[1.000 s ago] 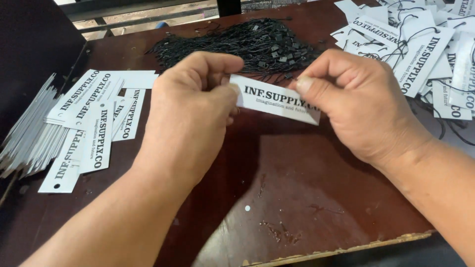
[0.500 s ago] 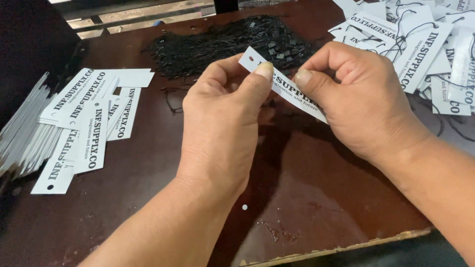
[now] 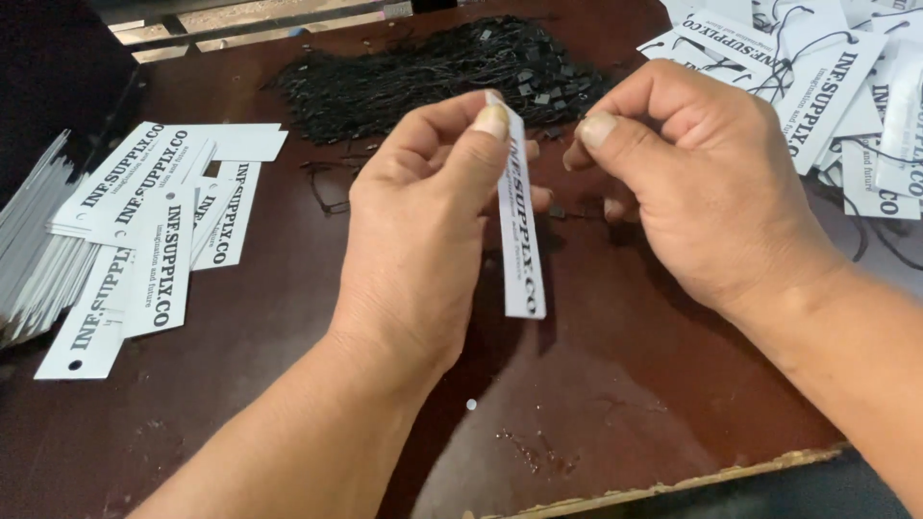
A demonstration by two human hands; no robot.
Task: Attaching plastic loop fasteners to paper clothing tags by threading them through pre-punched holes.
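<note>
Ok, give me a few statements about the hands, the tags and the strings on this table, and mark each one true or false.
1. The left hand pinches a white tag by its top end. True.
2. That tag lies flat on the table. False: it hangs upright in the air, edge toward the camera.
3. A heap of black strings lies beyond the hands. True.
4. The right hand grips a pair of scissors. False: no scissors show; its fingers curl close to the tag's top.
5. Loose tags lie at the left of the table. True.
</note>
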